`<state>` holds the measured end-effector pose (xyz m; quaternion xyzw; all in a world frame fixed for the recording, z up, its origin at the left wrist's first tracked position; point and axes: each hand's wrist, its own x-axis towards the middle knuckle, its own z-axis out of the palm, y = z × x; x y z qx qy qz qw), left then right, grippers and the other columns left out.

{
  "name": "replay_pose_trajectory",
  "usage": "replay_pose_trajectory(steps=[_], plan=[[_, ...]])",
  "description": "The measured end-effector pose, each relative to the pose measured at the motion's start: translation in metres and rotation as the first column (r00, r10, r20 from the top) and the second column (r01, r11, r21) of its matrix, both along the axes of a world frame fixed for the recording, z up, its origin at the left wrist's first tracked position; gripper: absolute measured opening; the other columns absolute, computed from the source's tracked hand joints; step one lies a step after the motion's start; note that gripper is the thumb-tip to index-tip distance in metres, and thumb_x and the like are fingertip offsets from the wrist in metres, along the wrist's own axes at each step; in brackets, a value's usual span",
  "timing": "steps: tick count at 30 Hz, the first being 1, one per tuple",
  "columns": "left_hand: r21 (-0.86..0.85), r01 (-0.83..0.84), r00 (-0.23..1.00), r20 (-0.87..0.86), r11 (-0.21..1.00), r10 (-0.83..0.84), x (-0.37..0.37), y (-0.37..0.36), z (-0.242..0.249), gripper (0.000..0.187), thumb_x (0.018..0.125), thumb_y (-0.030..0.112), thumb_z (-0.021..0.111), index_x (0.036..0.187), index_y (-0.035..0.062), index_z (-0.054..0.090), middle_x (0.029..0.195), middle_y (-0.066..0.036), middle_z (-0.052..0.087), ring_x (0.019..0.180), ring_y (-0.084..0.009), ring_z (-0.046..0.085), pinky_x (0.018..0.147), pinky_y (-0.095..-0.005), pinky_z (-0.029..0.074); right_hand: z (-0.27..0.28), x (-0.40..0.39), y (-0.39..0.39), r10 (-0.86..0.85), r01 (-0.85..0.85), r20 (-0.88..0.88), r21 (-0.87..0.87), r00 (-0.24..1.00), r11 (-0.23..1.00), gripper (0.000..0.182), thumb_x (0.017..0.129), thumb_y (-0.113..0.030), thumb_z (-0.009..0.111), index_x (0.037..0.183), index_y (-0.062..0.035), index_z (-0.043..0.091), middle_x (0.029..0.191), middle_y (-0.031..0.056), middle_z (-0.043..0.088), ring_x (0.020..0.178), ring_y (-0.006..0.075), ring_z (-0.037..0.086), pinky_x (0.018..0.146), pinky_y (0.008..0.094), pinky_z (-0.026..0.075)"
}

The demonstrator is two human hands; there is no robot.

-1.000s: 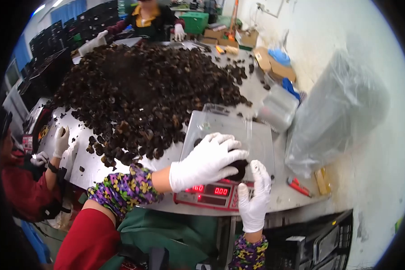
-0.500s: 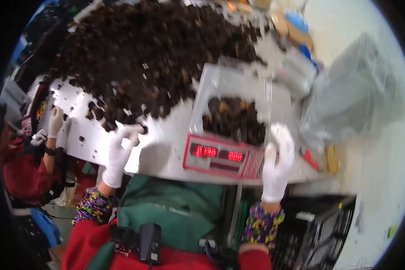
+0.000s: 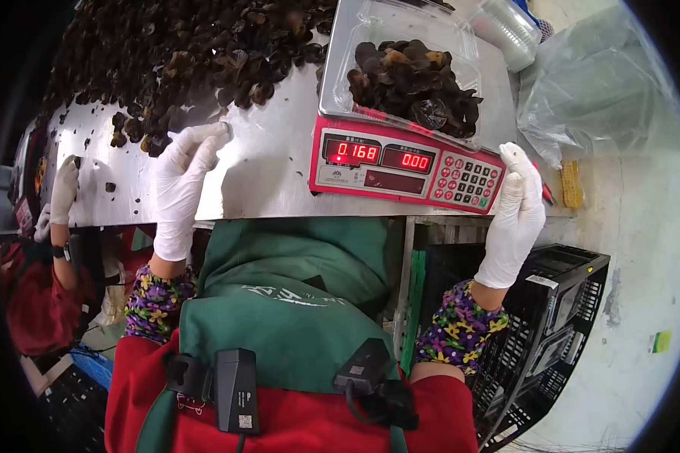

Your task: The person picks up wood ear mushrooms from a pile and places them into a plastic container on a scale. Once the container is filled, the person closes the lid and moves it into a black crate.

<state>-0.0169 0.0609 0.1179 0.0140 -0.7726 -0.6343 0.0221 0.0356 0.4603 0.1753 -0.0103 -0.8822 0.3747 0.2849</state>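
1. The pieces are lying heaped in the clear tray, which is resting on the scale; the display is showing 0.168 on its left side. More are spreading in a pile across the table.
2. The pieces are looking thin, soft and light, with a damp shine that is suggesting some slip; they are probably folding rather than snapping under a gentle pinch, best taken by an exposed edge.
3. The tray is looking thin-walled and flexible, likely bending if squeezed; its opposite rims are offering the surest hold, with support from below.
4. The left hand, gloved, is hovering over the table between the pile and the scale. Its thumb and forefinger are drawing near at the tips; whether they are pinching a small piece, I cannot tell.
5. The right hand, also gloved, is standing at the scale's right corner, fingers loosely curled and partly open, gripping nothing visible. Whether a fingertip is touching the casing, I cannot tell.
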Motion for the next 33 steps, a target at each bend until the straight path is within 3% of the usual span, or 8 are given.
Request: replay_pose_trajectory(steps=[12, 15, 21, 24, 28, 30, 32, 33], plan=[[0.16, 0.028, 0.999, 0.014, 0.987, -0.031, 0.008, 0.024, -0.007, 0.022, 0.1, 0.01, 0.064, 0.121, 0.0034, 0.065, 0.112, -0.005, 0.069, 0.1, -0.0136, 0.064, 0.088, -0.0282, 0.051, 0.007, -0.021, 0.002, 0.048, -0.04, 0.061, -0.119, 0.997, 0.992, 0.026, 0.105, -0.013, 0.052, 0.12, 0.0018, 0.068, 0.122, 0.0133, 0.069, 0.12, 0.0241, 0.061, 0.109, 0.0364, 0.041], [-0.366, 0.037, 0.916, -0.361, 0.93, -0.178, -0.001, 0.063, 0.032, 0.04, 0.088, 0.007, 0.072, 0.126, 0.0099, 0.065, 0.119, -0.01, 0.065, 0.115, -0.0244, 0.06, 0.098, -0.0364, 0.048, 0.008, -0.034, -0.002, 0.055, -0.051, 0.067, -0.061, 0.996, 0.997, 0.024, 0.103, -0.012, 0.056, 0.121, -0.0008, 0.069, 0.125, 0.0129, 0.067, 0.121, 0.0241, 0.06, 0.109, 0.0356, 0.042], [-0.48, 0.077, 0.722, -0.577, 0.874, -0.381, -0.05, 0.138, 0.074, 0.062, 0.08, 0.024, 0.082, 0.136, 0.014, 0.059, 0.136, -0.016, 0.055, 0.126, -0.0361, 0.051, 0.108, -0.0442, 0.041, 0.003, -0.057, -0.004, 0.158, -0.156, -0.017, 0.1, 0.987, 0.983, 0.025, 0.098, -0.017, 0.065, 0.119, -0.0042, 0.071, 0.125, 0.0145, 0.067, 0.118, 0.0312, 0.06, 0.104, 0.0398, 0.045], [-0.61, 0.028, 0.628, -0.606, 0.792, -0.488, -0.082, 0.158, 0.078, 0.043, 0.081, 0.019, 0.081, 0.122, 0.0124, 0.068, 0.125, -0.012, 0.065, 0.12, -0.0327, 0.056, 0.101, -0.0409, 0.047, 0.01, -0.064, -0.004, 0.214, -0.2, -0.045, 0.211, 0.976, 0.957, 0.023, 0.098, -0.017, 0.065, 0.116, -0.0042, 0.072, 0.119, 0.0134, 0.07, 0.117, 0.0314, 0.061, 0.105, 0.0414, 0.045], [-0.561, 0.095, 0.705, -0.545, 0.823, -0.453, -0.095, 0.154, 0.064, 0.015, 0.086, 0.014, 0.077, 0.098, 0.0071, 0.072, 0.1, -0.008, 0.072, 0.099, -0.0248, 0.064, 0.088, -0.0359, 0.051, 0.01, -0.069, -0.004, 0.265, -0.254, -0.024, 0.221, 0.964, 0.942, 0.021, 0.098, -0.017, 0.064, 0.112, -0.005, 0.074, 0.11, 0.0117, 0.073, 0.113, 0.0322, 0.063, 0.11, 0.0439, 0.043], [-0.372, 0.106, 0.751, -0.577, 0.922, -0.32, -0.1, 0.149, 0.061, 0.012, 0.091, 0.013, 0.074, 0.098, 0.0043, 0.071, 0.098, -0.004, 0.071, 0.093, -0.0162, 0.062, 0.081, -0.0305, 0.05, 0.015, -0.071, 0.0, 0.283, -0.276, -0.013, 0.182, 0.959, 0.944, 0.022, 0.1, -0.018, 0.062, 0.112, -0.005, 0.073, 0.112, 0.0116, 0.073, 0.116, 0.0323, 0.062, 0.109, 0.0434, 0.042], [-0.074, 0.256, 0.938, -0.223, 0.964, -0.266, -0.101, 0.145, 0.067, 0.017, 0.097, 0.014, 0.069, 0.105, -0.0008, 0.068, 0.097, 0.003, 0.064, 0.087, -0.0078, 0.057, 0.083, -0.0272, 0.05, 0.011, -0.072, 0.004, 0.244, -0.24, -0.021, 0.102, 0.97, 0.965, 0.022, 0.101, -0.018, 0.061, 0.113, -0.005, 0.073, 0.114, 0.0101, 0.072, 0.122, 0.0323, 0.058, 0.108, 0.0417, 0.042], [-0.14, 0.268, 0.922, -0.251, 0.953, -0.296, -0.104, 0.144, 0.063, 0.019, 0.097, 0.015, 0.069, 0.109, 0.0003, 0.068, 0.098, 0.002, 0.064, 0.089, -0.0087, 0.058, 0.083, -0.0275, 0.05, 0.011, -0.074, 0.006, 0.231, -0.228, -0.029, 0.078, 0.973, 0.97, 0.022, 0.101, -0.018, 0.06, 0.113, -0.0048, 0.073, 0.115, 0.0098, 0.072, 0.123, 0.032, 0.058, 0.108, 0.0413, 0.042]])
